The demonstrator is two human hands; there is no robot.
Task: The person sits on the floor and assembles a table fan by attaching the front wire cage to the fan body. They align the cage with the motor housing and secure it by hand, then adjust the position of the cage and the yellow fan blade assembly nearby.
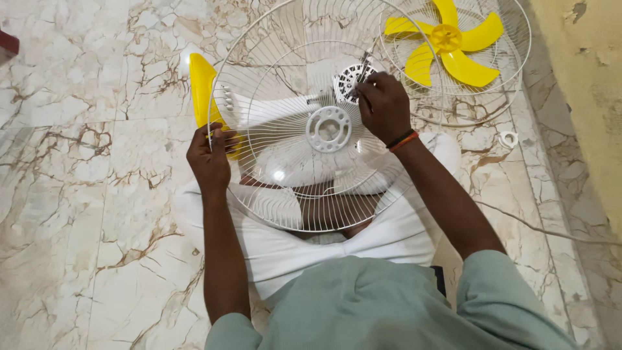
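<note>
Two hands hold one white wire fan guard [304,139] over the person's lap, in the middle of the view. The guard is a round dome of thin radial wires, bound by concentric rings, with a white plastic hub ring [329,128] at its centre. It stands tilted, its face turned toward the camera, its rim running from about 9 o'clock, where the left hand grips it, round past 6 o'clock above the white trousers [291,249]. Being round, it has no clear long axis.

The left hand [210,159] is closed around the guard's rim at 9 o'clock, fingers curled over the wire. Just behind that hand a yellow fan blade [202,91] stands on edge, its length running from 12 to 6 o'clock.

The right hand [383,107] is closed at about 1 o'clock from the hub, its fingertips pinching a thin dark tool [360,71] against a small round slotted part [348,81] seen through the wires; what kind of tool it is I cannot tell.

At 1 o'clock, well apart on the marble floor [78,194], lies a second white guard [512,65] with a yellow five-blade propeller [447,40] inside it. A small white ring [508,138] lies near it, and a white cord [551,230] trails across the floor at 3 o'clock.
</note>
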